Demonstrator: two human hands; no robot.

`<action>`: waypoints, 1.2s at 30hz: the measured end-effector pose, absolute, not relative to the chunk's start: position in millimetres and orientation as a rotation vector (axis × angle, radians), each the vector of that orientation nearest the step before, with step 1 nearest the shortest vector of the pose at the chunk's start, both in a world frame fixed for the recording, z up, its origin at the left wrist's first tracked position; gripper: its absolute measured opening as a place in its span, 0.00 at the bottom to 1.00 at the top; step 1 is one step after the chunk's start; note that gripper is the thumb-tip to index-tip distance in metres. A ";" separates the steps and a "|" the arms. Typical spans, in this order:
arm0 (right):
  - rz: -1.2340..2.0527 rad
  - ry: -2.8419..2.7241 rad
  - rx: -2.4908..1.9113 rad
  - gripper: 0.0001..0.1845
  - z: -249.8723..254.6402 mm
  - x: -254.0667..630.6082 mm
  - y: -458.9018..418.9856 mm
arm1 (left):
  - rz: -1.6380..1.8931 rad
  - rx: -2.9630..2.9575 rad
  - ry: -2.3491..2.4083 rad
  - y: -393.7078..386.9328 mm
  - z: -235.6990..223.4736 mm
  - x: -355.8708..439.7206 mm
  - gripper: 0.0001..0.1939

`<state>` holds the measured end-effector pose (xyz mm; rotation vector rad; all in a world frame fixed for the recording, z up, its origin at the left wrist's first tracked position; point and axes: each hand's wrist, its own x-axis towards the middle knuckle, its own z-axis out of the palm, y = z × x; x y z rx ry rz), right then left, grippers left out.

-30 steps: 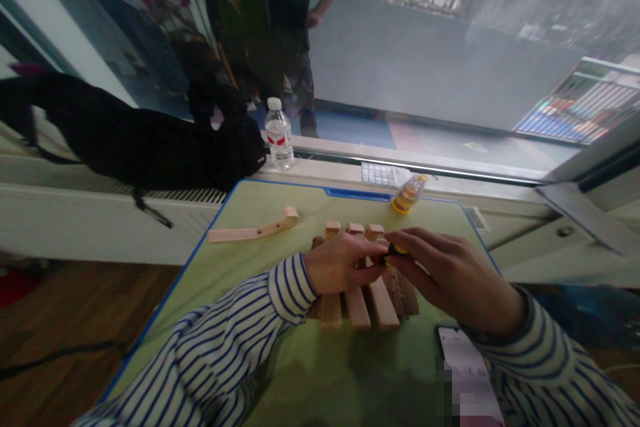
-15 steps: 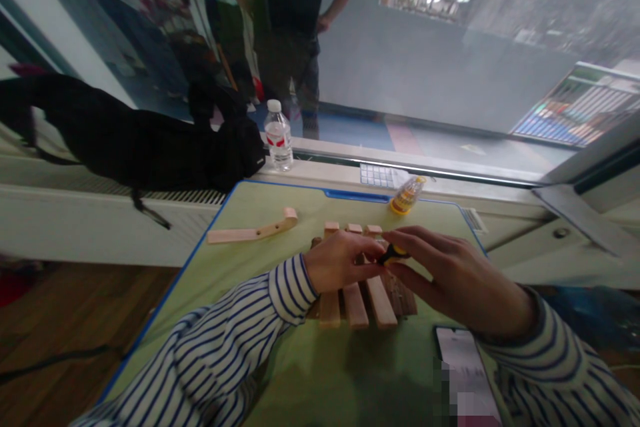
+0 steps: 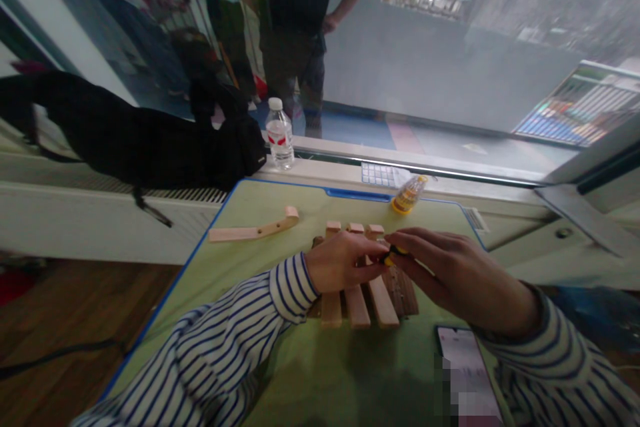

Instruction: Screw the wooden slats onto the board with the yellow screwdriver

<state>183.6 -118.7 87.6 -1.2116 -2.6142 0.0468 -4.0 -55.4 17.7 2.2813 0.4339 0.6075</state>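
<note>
Above a dark brown wooden board with pale wooden slats lying across it, my two hands meet. My right hand grips a short yellow-and-black screwdriver between thumb and fingers. Thumb and fingertips of my left hand are pinched around the screwdriver's near end, over the right-hand slats. Its tip is hidden by the fingers, so I cannot tell what it touches. A pale, bent wooden piece with two holes lies at the left of the table.
The blue-edged green table holds a clear bottle with a yellow base and a phone. On the sill stand a water bottle and a black bag. People show in the window glass behind.
The screwdriver has turned slightly between my fingers, and my right fingers have shifted a little. The wooden pieces have stayed in place.
</note>
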 end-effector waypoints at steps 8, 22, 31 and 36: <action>-0.006 -2.574 -1.243 0.14 82.9 184.0 -117.8 | 0.598 2.252 0.394 -54.6 17.1 -2.9 0.09; -0.035 -2.569 -1.254 0.14 80.7 183.5 -118.8 | 0.645 2.240 0.518 -56.2 11.1 0.6 0.08; 0.030 -2.633 -1.206 0.20 90.6 186.1 -118.8 | 0.611 2.212 0.547 -57.4 9.9 0.7 0.08; 0.024 -2.675 -1.153 0.15 91.4 186.9 -117.9 | 0.622 2.253 0.506 -56.8 11.5 0.4 0.07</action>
